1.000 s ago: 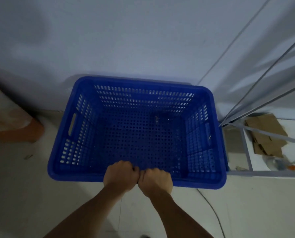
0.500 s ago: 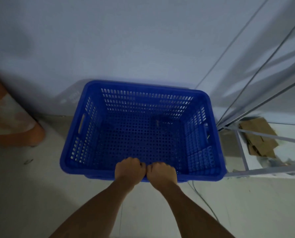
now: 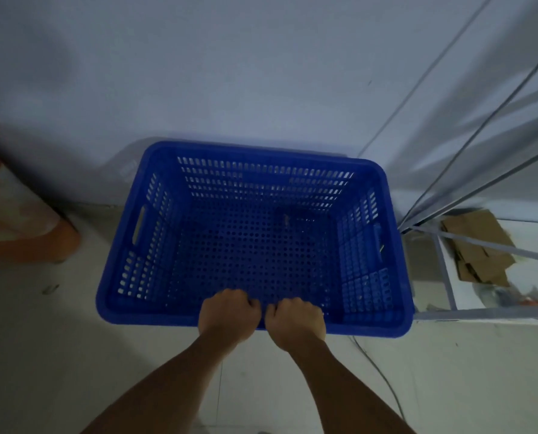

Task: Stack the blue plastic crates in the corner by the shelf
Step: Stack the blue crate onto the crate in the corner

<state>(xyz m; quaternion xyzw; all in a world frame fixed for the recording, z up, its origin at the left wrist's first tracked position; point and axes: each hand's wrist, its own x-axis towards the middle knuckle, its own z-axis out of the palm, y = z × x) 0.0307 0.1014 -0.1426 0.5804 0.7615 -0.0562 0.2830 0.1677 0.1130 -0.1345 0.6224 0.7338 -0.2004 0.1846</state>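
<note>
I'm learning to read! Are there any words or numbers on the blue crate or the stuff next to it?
No readable text anywhere in this picture.
Blue crate: only holes and slots, no label showing.
Cardboard pieces on the shelf: plain brown, no print visible.
Small items beside the cardboard: too dark and blurred to read.
The hands cover part of the near rim, so anything there is hidden.

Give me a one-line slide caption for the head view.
Both hands, left hand and right hand, grip the near rim of a blue crate beside the metal shelf.
</note>
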